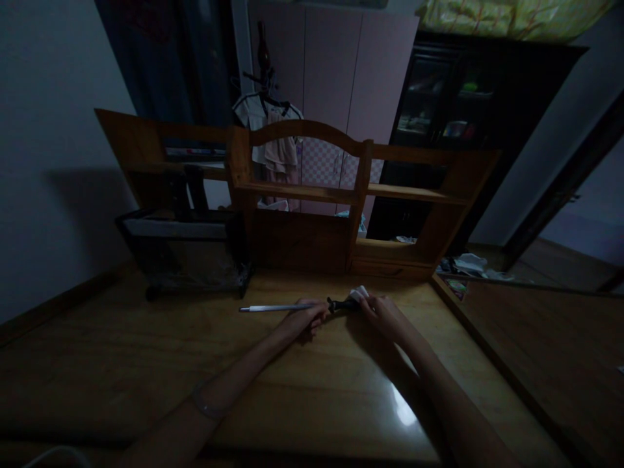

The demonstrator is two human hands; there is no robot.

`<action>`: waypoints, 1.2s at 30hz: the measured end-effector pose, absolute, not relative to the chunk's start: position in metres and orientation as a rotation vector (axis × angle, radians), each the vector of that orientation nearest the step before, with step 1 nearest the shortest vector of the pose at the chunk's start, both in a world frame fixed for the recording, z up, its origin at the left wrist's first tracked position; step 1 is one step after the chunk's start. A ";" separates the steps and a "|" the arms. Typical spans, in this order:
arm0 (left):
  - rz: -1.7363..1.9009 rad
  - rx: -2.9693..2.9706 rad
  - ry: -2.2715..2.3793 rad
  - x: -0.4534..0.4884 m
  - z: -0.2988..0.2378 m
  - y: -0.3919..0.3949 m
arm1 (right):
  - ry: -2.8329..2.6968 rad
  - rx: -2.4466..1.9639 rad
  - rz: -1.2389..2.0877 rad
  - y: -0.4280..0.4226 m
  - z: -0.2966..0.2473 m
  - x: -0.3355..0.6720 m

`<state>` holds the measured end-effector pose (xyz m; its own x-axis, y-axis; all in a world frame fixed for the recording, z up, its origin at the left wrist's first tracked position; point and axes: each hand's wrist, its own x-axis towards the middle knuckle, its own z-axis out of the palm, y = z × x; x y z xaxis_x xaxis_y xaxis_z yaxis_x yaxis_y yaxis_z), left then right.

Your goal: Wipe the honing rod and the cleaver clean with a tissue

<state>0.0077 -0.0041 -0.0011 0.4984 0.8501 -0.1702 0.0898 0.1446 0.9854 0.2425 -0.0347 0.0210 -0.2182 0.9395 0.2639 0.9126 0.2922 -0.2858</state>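
Observation:
A slim silver rod [273, 308] lies level above the wooden desk, its tip pointing left. At its right end is a black handle [344, 304] with a small dark guard; it looks like a sharpening steel, though the dim light leaves its kind uncertain. My left hand [309, 316] is closed round the rod just left of the guard. Folded white tissue or cloth [359, 294] is pinched in my right hand [383, 313], against the handle's right end. My right fingers partly cover that end.
The wooden desk [292, 377] carries a wooden shelf unit [299, 193] along its back. A dark-framed device with black uprights [195, 253] stands at the back left. A raised wooden edge [482, 351] borders the right side. Wardrobes and hanging clothes are behind.

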 end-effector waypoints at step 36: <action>0.804 1.585 1.166 0.008 -0.010 -0.003 | -2.096 -1.519 0.262 -0.041 0.022 0.227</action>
<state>0.0082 -0.0033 -0.0096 0.3221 0.9460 -0.0355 0.3030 -0.0675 0.9506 0.2267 -0.0409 0.0219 -0.2242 0.9255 0.3052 0.8220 0.3478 -0.4509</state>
